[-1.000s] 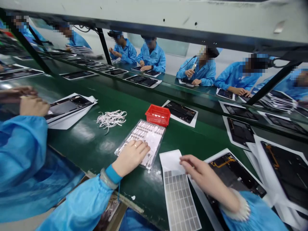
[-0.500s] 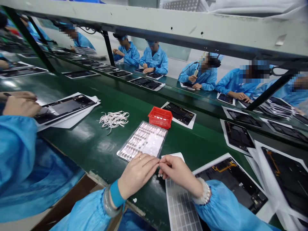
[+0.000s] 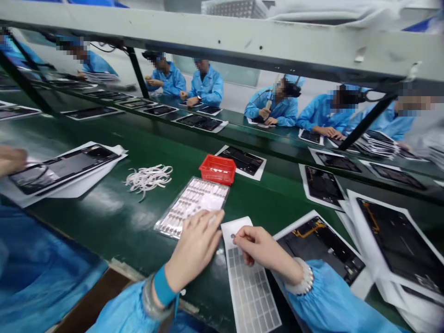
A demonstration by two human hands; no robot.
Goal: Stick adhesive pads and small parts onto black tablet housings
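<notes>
My left hand (image 3: pixel 197 245), palm down with its fingers stretched out, is over the near right corner of a clear tray (image 3: pixel 169 221). Rows of small round parts with thin leads lie in that tray. The thumb and forefinger of my right hand (image 3: pixel 258 247) are pinched at a small round grey part (image 3: pixel 233 236), above the top end of a white sheet of grey rectangular stickers (image 3: pixel 251 289). My curled right fingers hide some of the part. Right of this hand lies a black device panel (image 3: pixel 326 249) with an orange flex cable, on white paper.
A red bin (image 3: pixel 218 170) stands behind the tray, with a pile of white strips (image 3: pixel 148 179) to its left. More panels on paper (image 3: pixel 398 240) overlap at the right. Another person's hand (image 3: pixel 12 159) is at the far left. Co-workers in blue sit beyond the shelf beam (image 3: pixel 194 34).
My hands were together at the fingertips and are now apart. The right one now holds the small part over the sticker sheet; the left has spread its fingers. The view has shifted right.
</notes>
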